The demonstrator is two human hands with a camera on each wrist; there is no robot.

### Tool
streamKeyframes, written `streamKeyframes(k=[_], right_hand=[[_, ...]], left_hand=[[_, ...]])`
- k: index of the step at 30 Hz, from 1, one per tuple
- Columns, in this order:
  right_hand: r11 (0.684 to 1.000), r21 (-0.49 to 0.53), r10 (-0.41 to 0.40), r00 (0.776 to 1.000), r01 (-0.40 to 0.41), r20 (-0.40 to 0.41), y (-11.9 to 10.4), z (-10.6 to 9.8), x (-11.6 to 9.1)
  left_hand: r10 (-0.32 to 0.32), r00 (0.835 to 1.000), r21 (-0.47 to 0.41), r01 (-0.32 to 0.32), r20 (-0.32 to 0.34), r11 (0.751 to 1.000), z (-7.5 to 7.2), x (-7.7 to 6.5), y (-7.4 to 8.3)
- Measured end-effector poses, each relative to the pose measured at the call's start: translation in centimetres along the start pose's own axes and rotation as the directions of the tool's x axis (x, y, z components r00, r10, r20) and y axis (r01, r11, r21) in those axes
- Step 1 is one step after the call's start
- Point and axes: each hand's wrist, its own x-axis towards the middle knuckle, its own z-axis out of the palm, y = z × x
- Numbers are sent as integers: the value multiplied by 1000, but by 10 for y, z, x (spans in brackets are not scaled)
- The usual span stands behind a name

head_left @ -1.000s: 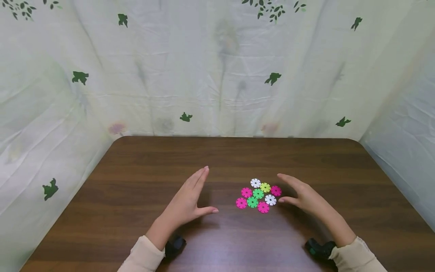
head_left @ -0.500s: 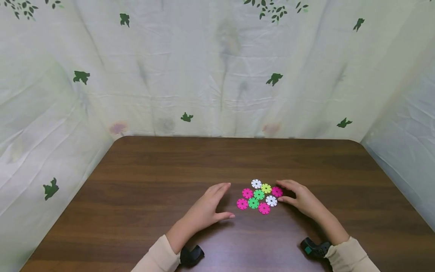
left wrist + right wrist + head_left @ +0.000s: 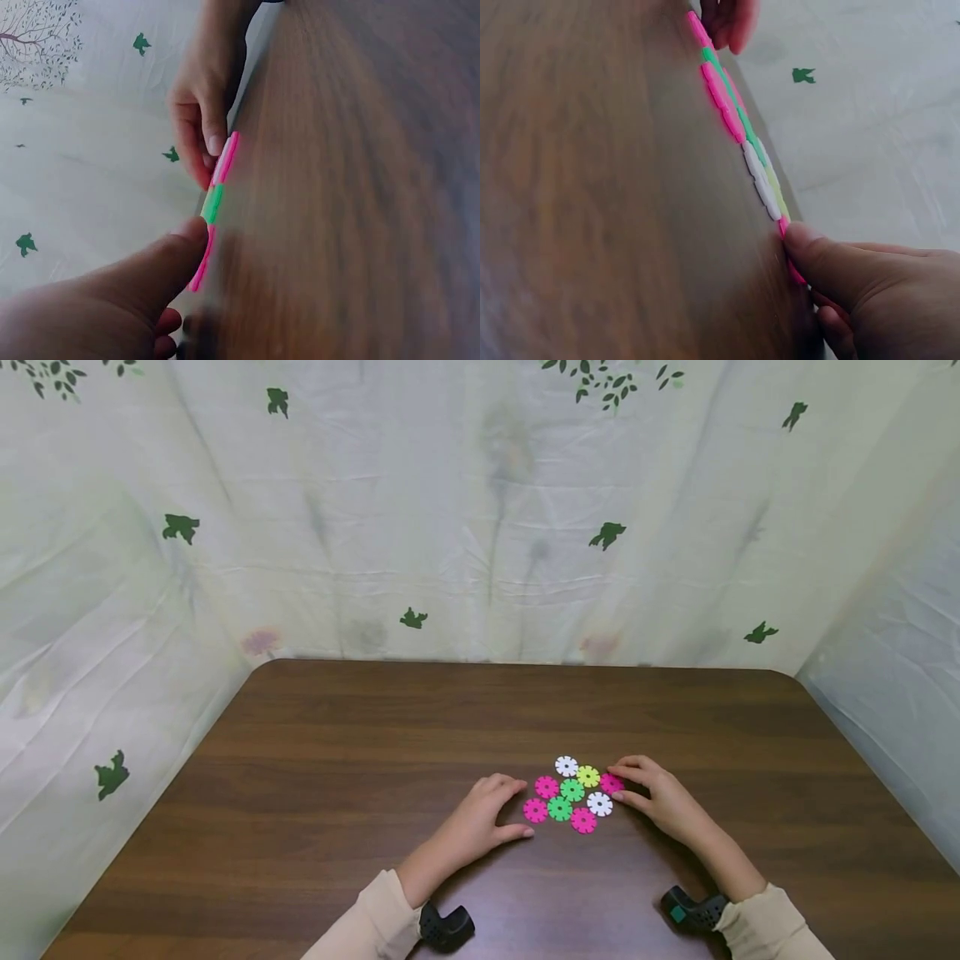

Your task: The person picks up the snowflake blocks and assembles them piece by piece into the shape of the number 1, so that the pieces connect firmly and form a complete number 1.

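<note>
Several interlocking toy discs with notched rims lie flat in a cluster on the table in the head view. Among them are a white disc (image 3: 566,766), a yellow disc (image 3: 588,776), green discs (image 3: 559,808) and pink discs (image 3: 583,820). At the cluster's right end, my right hand (image 3: 667,797) pinches the outermost pink disc (image 3: 611,783) between thumb and finger. My left hand (image 3: 476,818) is beside the left end with thumb and fingers spread apart, fingertips close to a pink disc (image 3: 535,810). Edge-on in the right wrist view, the row includes a white disc (image 3: 761,184).
The brown wooden table (image 3: 315,735) extends on all sides of the discs. White cloth (image 3: 450,527) printed with green birds hangs behind it and at both sides. A black wrist device (image 3: 447,929) is on the left wrist, another device (image 3: 692,910) on the right.
My left hand has come right and down toward the discs, its thumb and fingers drawing a little closer together. My right hand has closed in on the right pink disc. The discs stay put.
</note>
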Motion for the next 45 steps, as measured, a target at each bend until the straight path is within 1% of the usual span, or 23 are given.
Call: streamKeyframes(k=[5,10,12,15,18,20,22,25,27,31,34,38,42,43,45], right_hand=[[1000,18,22,999,-22,-24,-1,2,1],[993,90,82,996,-80,-19,-4,2,3],[988,117,98,995,-97,-8,-5,2,3],[984,148,102,995,-99,-8,-7,1,5],[976,199,94,995,-89,-16,-9,-2,7],[957,279,85,996,-78,-12,-12,-4,9],[923,377,76,997,-72,3,-15,-6,12],[865,497,72,997,-68,11,-24,-8,17],[845,530,79,997,-71,8,-31,-9,21],[839,539,81,997,-78,18,-48,-11,28],[844,532,63,998,-67,27,-58,-11,34],[849,527,37,999,-42,19,-73,-10,43],[848,531,11,1000,-14,10,-94,-14,48],[848,530,3,1000,-6,6,-99,-15,49],[843,538,-7,1000,5,1,-106,-16,49]], left_hand=[[34,999,63,-33,-8,997,3,5,5],[59,998,86,-55,-36,995,5,7,8],[54,998,81,-51,-38,995,5,7,9],[36,999,57,-34,-41,998,4,8,9],[0,998,-6,-1,-58,1000,1,9,8],[-22,997,-50,19,-73,999,-3,10,7],[-37,996,-94,29,-87,995,-7,11,6],[-35,993,-115,22,-112,993,-14,12,6],[-20,990,-113,5,-139,994,-20,13,7],[20,981,-89,-38,-195,995,-29,13,9],[46,974,-72,-63,-222,995,-34,15,10],[80,966,-52,-95,-244,994,-38,20,11],[125,958,-29,-137,-259,990,-41,23,13],[133,957,-27,-144,-260,989,-42,23,14],[142,955,-51,-161,-260,986,-43,24,15]])
